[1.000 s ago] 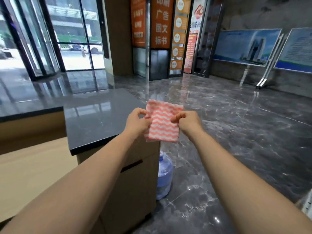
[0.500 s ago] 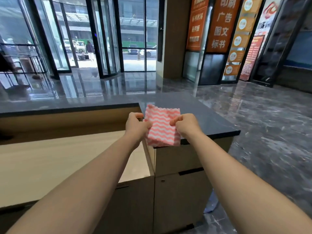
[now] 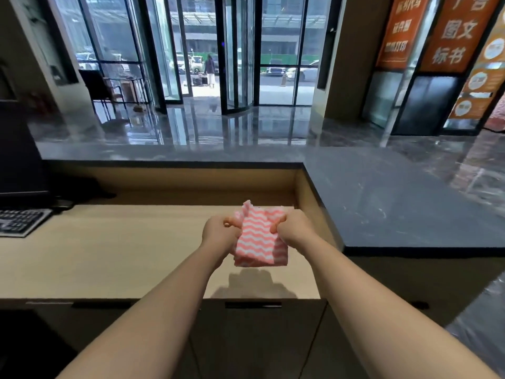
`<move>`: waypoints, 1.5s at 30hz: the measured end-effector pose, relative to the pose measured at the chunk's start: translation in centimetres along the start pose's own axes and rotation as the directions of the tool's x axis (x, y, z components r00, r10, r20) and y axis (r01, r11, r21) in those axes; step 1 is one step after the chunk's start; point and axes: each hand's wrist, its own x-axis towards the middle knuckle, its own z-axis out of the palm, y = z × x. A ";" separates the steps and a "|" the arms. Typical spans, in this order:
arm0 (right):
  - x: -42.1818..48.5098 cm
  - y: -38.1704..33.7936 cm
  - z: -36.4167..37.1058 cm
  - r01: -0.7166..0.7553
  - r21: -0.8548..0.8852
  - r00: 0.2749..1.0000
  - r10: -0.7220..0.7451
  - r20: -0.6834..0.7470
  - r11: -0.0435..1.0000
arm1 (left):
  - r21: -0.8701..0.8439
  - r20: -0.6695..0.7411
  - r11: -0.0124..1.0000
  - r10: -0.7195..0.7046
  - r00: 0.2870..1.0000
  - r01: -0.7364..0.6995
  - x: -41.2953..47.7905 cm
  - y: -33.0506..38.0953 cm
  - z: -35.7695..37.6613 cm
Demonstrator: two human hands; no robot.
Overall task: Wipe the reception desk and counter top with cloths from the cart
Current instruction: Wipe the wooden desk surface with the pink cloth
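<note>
Black keys of a keyboard [image 3: 20,221] lie at the far left of our view, on the pale wooden desk [image 3: 109,255], and just behind them stands the dark base of a monitor [image 3: 19,165]. Moving to the right, we see our left hand [image 3: 218,235] closed on the left edge of a pink and white zigzag cloth [image 3: 259,242] — the fingers are curled and pinch the fabric between thumb and fingers. The cloth is folded and hangs in the air above the right part of the desk; it does not touch the wood, and its shadow falls on the surface below it. Our right hand [image 3: 292,231] grips the right upper edge of the same cloth in the same way, pinching it tightly, so the cloth is stretched a little between both hands. Further right, the dark stone counter top [image 3: 396,209] rises higher than the desk and runs also along the back — its surface is shiny and reflects the glass doors [image 3: 237,56]. At the far right hang orange banners [image 3: 451,34] with white characters.
</note>
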 end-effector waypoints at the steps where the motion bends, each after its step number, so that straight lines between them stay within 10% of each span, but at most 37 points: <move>1: 0.6 -0.1 0.8 0.004 -0.022 1.000 -0.003 0.016 1.000 | -0.001 0.015 1.000 -0.018 1.000 0.018 0.6 -0.5 -0.2; 23: 19.4 1.4 12.5 -0.103 -0.067 0.976 0.113 0.184 0.992 | -0.093 0.047 0.950 -0.295 0.954 0.298 19.4 -4.8 3.6; 33: 26.5 -1.5 19.0 0.066 -0.226 0.981 -0.022 0.192 0.972 | 0.149 0.069 0.986 -0.090 0.994 0.079 31.2 -9.7 1.4; 37: 27.7 -1.9 20.0 0.033 -0.399 0.985 0.037 0.167 0.916 | 0.516 0.287 0.834 0.047 0.957 -0.196 35.3 -12.7 -0.3; 45: 27.8 -4.1 22.7 0.304 -0.644 0.952 -0.249 0.177 0.702 | 0.850 0.253 0.453 0.097 0.963 -0.269 39.4 -15.3 -3.3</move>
